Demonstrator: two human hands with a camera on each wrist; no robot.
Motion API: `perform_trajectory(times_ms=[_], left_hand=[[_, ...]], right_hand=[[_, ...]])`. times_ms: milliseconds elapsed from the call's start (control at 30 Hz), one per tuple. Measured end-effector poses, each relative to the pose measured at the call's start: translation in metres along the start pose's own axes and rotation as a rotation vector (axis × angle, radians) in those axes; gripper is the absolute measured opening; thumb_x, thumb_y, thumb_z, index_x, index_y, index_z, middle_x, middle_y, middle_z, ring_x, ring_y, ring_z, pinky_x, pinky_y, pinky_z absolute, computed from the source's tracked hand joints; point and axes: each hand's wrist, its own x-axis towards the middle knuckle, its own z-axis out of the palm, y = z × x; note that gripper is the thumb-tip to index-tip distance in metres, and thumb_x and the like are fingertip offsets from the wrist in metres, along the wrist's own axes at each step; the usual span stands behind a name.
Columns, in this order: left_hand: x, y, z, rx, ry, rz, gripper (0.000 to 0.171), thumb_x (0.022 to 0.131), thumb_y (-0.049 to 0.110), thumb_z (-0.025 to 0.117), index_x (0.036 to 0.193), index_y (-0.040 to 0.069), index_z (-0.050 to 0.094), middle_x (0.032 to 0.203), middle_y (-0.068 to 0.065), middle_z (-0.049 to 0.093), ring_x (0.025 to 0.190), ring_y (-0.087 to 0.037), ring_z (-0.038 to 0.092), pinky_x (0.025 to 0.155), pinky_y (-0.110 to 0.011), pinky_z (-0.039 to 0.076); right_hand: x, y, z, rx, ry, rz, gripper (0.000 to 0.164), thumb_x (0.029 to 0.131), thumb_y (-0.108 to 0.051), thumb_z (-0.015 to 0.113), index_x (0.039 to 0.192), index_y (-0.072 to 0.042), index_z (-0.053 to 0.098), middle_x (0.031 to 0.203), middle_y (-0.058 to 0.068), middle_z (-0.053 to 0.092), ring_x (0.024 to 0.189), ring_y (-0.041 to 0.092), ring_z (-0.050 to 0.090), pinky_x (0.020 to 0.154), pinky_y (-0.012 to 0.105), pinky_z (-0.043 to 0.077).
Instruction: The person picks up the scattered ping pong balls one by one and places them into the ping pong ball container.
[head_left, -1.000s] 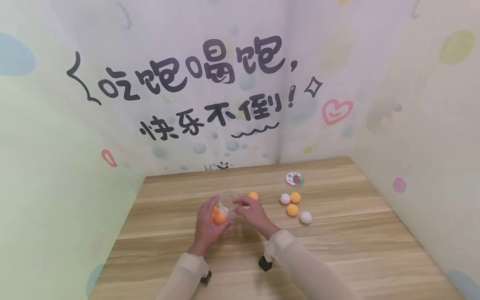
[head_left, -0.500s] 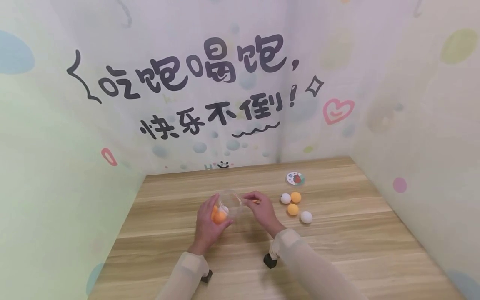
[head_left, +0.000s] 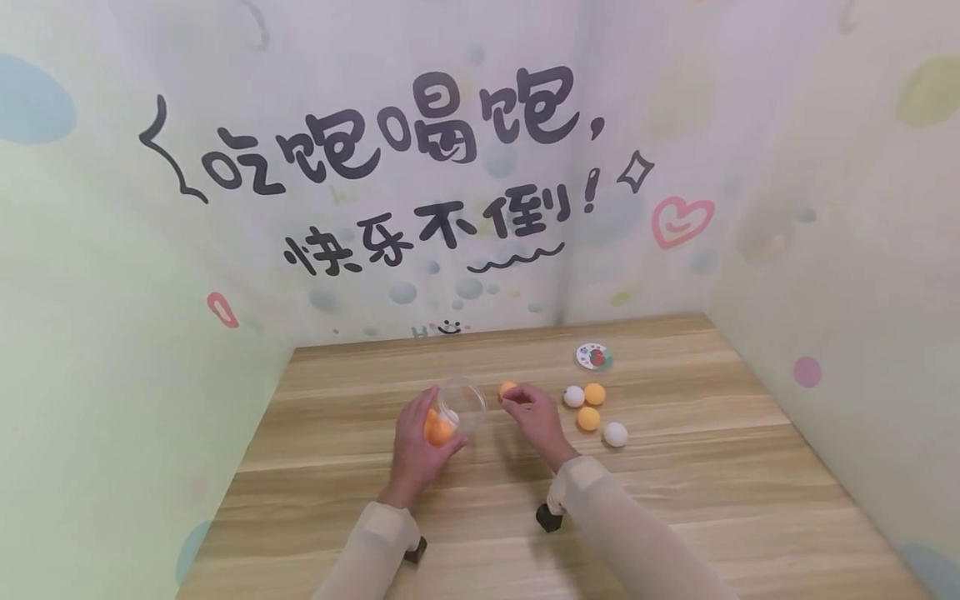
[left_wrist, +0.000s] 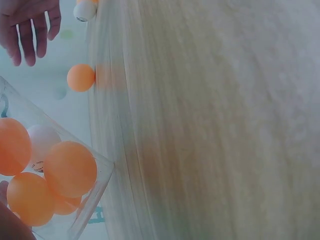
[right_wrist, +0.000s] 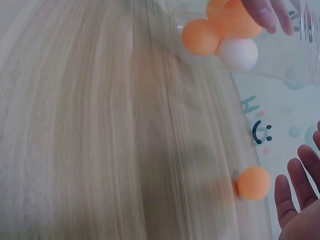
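My left hand (head_left: 420,446) grips a clear plastic jar (head_left: 467,408), tilted with its mouth to the right. Inside it lie several orange balls (left_wrist: 70,169) and a white ball (right_wrist: 239,54), all like table tennis balls. In the left wrist view a lower corner of the jar points down close to the tabletop. My right hand (head_left: 542,421), fingers extended and holding nothing, hovers to the right of the jar. Just beyond its fingertips a single orange ball (right_wrist: 254,183) sits on the table, overlapped by the fingers in the head view.
To the right of my right hand, two orange balls (head_left: 588,418) and two white balls (head_left: 616,434) lie on the wooden table (head_left: 712,467). Behind them is a round lid with a printed picture (head_left: 594,357). Printed fabric walls (head_left: 510,287) enclose the table at the back and sides.
My right hand has moved right, from the jar's mouth to beside the lone orange ball. My left hand keeps the jar nearly in place. The view has shifted slightly.
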Motion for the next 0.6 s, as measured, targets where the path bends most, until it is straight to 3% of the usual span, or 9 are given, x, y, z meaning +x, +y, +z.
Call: perform_trajectory(times_ms=[367,600], left_hand=[[-0.001,-0.001,-0.001,-0.006,-0.006,-0.023,0.098,0.060,0.023,0.094,0.145,0.014,0.045,0.135,-0.010,0.053,0.122,-0.032,0.047,0.102,-0.052,0.036],[-0.002,-0.001,-0.002,0.006,-0.012,-0.037,0.097,0.062,0.025,0.093,0.145,0.015,0.044,0.137,-0.010,0.051,0.123,-0.032,0.046,0.100,-0.055,0.039]], right_hand=[[0.005,0.023,-0.010,-0.109,0.001,0.018,0.020,0.087,-0.007,0.068,0.106,-0.003,0.068,0.107,0.008,0.067,0.102,0.025,0.059,0.090,0.045,0.049],[0.008,0.026,-0.014,-0.138,-0.022,0.041,0.023,0.089,-0.010,0.067,0.110,-0.003,0.067,0.107,0.009,0.065,0.103,0.026,0.057,0.089,0.044,0.048]])
